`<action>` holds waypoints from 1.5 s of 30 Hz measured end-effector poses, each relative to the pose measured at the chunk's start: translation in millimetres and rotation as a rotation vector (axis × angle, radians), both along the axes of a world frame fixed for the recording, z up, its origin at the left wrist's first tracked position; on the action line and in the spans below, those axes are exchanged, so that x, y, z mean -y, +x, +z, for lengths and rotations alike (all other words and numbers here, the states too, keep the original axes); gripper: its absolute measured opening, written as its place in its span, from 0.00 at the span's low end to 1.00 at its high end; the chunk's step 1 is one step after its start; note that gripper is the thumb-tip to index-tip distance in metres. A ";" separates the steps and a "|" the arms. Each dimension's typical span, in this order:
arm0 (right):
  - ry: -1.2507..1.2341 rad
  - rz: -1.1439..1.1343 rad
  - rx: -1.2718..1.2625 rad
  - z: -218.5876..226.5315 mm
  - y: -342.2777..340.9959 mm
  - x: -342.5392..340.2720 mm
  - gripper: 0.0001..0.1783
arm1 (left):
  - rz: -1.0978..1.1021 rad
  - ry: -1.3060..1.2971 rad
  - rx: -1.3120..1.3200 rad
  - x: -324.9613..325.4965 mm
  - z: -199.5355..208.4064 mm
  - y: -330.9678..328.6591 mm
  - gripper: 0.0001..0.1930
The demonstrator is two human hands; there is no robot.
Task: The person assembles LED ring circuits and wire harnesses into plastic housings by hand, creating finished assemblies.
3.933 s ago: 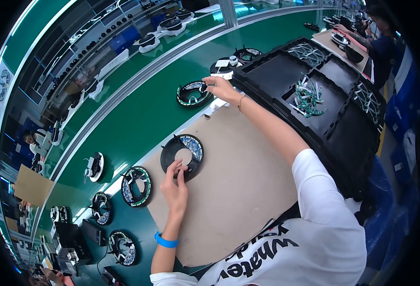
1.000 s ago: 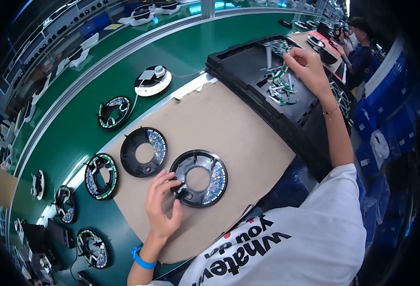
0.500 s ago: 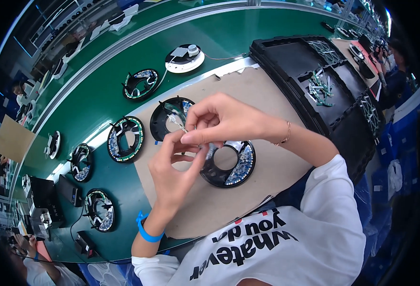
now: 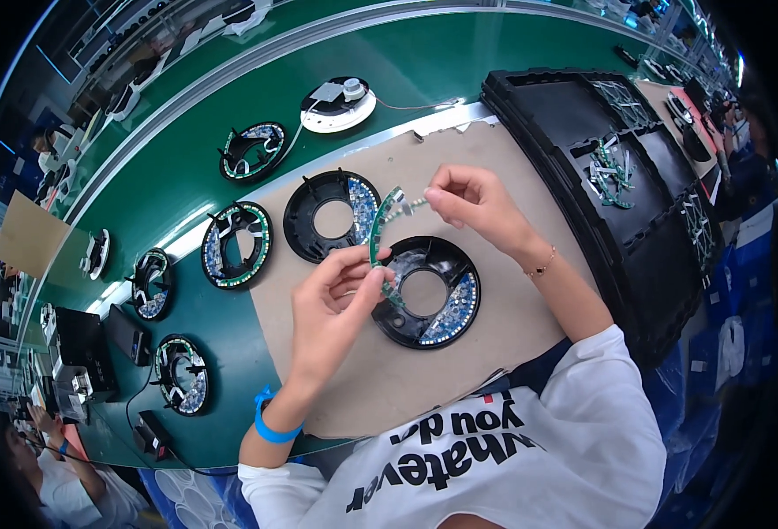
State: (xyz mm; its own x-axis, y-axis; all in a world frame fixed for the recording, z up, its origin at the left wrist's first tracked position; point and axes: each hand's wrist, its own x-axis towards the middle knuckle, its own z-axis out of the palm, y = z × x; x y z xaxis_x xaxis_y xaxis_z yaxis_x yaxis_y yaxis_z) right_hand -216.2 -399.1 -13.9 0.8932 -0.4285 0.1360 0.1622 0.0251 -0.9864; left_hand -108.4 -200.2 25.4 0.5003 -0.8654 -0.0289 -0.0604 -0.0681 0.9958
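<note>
Left hand [image 4: 340,295], center frame: thumb and fingers pinched on a curved green strip [image 4: 375,240], held up on edge, upper end leaning right. Its lower end overlaps the near black ring in view; can't tell if they touch.

Right hand [image 4: 477,207], right of center: thumb and fingertips pinched on the end of a pale strip [image 4: 411,208], which runs left to the top of the green one. Bit blurred; can't tell if the two are joined.

Blue band [image 4: 278,425] on left wrist, thin bracelet [image 4: 543,262] on right.

Just below and right of the left fingers: near black ring [image 4: 424,252], flat on the cardboard [image 4: 504,353], blue board along its lower-right side. Far black ring [image 4: 299,216] is up and left of it, board on its right side.

Left of the cardboard, on the green table [image 4: 261,353]: four more rings, one just beside its edge [image 4: 212,256], two farther left, one up top. Round white-and-black unit [image 4: 340,115] at upper center.

Right side: black divided tray [image 4: 649,238], loose pile of green strips [image 4: 612,174] in a middle compartment. Another person [image 4: 76,489] at lower left.
</note>
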 end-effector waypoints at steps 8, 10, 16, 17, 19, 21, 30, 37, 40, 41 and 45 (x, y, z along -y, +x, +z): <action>0.145 0.043 0.076 -12.6 -2.1 -10.4 0.11 | -0.042 -0.003 -0.237 5.5 -11.9 -11.1 0.14; 0.115 0.228 0.023 -20.8 -6.6 -1.6 0.09 | -0.057 -0.002 -0.275 6.0 -19.4 -16.6 0.15; 0.176 0.324 -0.052 -17.1 -18.4 22.3 0.09 | -0.143 0.117 -0.412 -9.6 -28.4 -20.6 0.14; 0.138 0.365 -0.051 -18.7 -17.5 25.0 0.11 | -0.159 0.126 -0.416 -11.4 -30.3 -19.5 0.14; 0.123 0.401 -0.093 -23.2 -16.5 27.4 0.12 | -0.167 0.105 -0.378 -11.4 -33.2 -18.8 0.14; 0.104 0.443 -0.132 -29.1 -14.9 26.9 0.13 | -0.172 0.081 -0.336 -10.4 -36.0 -16.7 0.13; 0.272 0.536 -0.190 -31.0 -13.3 22.5 0.13 | -0.168 0.215 -0.141 4.8 -17.6 11.2 0.13; 0.244 0.369 -0.229 -27.0 -10.3 19.0 0.13 | -0.084 0.312 0.025 -5.7 -15.0 42.9 0.13; 0.207 0.372 -0.224 -30.7 -9.1 18.6 0.17 | -0.073 0.360 0.031 -9.1 -16.6 46.3 0.13; 0.170 0.374 -0.231 -31.3 -9.4 18.9 0.18 | -0.054 0.419 0.007 -9.1 -16.4 46.4 0.13; 0.162 0.371 -0.249 -29.2 -7.9 18.3 0.19 | -0.024 0.399 -0.010 -12.3 -23.5 47.0 0.13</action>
